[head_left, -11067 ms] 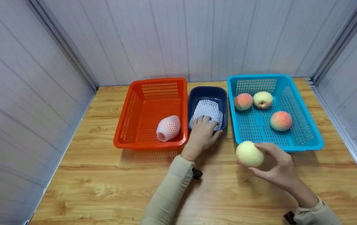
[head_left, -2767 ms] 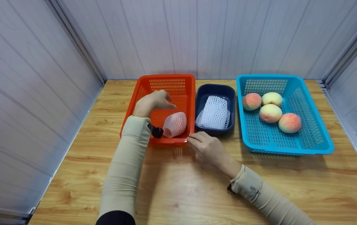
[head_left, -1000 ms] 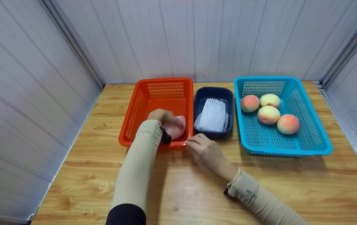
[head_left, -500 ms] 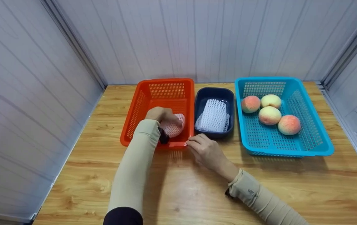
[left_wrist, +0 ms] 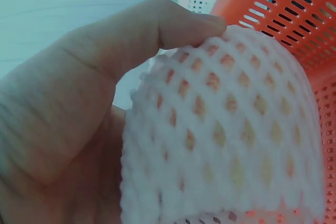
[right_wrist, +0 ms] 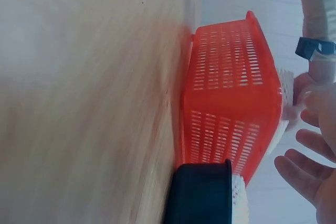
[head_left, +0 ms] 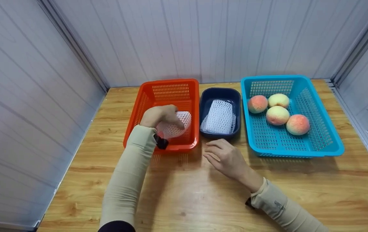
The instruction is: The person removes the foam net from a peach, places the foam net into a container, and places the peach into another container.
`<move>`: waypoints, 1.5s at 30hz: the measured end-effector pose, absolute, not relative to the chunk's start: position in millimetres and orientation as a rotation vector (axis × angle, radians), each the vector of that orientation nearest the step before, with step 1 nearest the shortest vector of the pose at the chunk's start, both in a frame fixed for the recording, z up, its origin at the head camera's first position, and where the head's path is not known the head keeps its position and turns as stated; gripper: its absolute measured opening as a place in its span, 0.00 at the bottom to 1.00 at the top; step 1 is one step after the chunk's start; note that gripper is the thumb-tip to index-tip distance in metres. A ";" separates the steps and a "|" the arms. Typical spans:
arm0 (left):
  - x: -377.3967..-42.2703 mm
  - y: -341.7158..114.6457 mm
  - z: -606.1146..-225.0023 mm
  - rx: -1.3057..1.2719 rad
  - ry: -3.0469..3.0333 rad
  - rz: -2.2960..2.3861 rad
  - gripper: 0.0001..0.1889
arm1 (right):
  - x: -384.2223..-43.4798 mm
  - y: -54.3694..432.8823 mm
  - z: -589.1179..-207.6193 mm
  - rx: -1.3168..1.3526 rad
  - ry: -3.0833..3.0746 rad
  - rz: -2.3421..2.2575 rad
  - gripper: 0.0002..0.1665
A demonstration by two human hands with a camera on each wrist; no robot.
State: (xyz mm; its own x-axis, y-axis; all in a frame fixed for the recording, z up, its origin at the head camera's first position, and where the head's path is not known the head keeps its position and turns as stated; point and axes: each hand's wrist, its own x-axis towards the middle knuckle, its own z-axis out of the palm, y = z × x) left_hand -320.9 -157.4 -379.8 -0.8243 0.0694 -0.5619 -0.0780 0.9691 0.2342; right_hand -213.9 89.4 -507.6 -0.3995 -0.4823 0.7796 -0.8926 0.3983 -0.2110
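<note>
My left hand [head_left: 161, 116] grips a peach in a white foam net [head_left: 175, 129] over the red basket [head_left: 180, 148]. In the left wrist view the thumb lies along one side of the netted peach [left_wrist: 231, 124], and the other fingers are mostly hidden behind it. Peach colour shows through the mesh, and the net's end hangs toward the bottom of that view. Held off the table in front of the navy tray [head_left: 214, 91], my right hand [head_left: 227, 158] has loosely bent fingers and holds nothing. The right wrist view shows its spread fingers beside the basket [right_wrist: 226, 93].
Several white foam nets [head_left: 219, 117] lie in the navy tray, between the two baskets. On the right stands a blue basket [head_left: 299, 152] with several bare peaches [head_left: 277, 115]. Pale panel walls [head_left: 184, 38] enclose the wooden table [head_left: 184, 199] at the back and sides.
My right hand has let go of the red basket's front corner and drawn back to the right. My left hand has raised the netted peach from the basket floor, moving slightly left.
</note>
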 end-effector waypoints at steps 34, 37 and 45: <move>-252.4 -113.9 -355.5 0.887 2.723 0.694 0.35 | -178.7 166.0 -507.5 1.065 -2.087 0.844 0.05; -249.7 -110.1 -359.9 0.917 2.724 0.762 0.36 | -177.6 169.1 -508.5 1.063 -2.078 0.851 0.05; -239.6 -93.9 -374.0 0.968 2.772 0.759 0.41 | -176.4 175.1 -511.0 1.060 -2.063 0.856 0.03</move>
State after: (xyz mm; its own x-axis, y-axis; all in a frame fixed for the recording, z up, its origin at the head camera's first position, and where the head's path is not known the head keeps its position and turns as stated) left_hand -239.6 -93.9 -374.0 -0.7909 0.6091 0.0600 0.5547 0.6719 0.4907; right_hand -176.4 175.1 -511.0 -0.4566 -0.4234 0.7824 -0.8529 0.4584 -0.2497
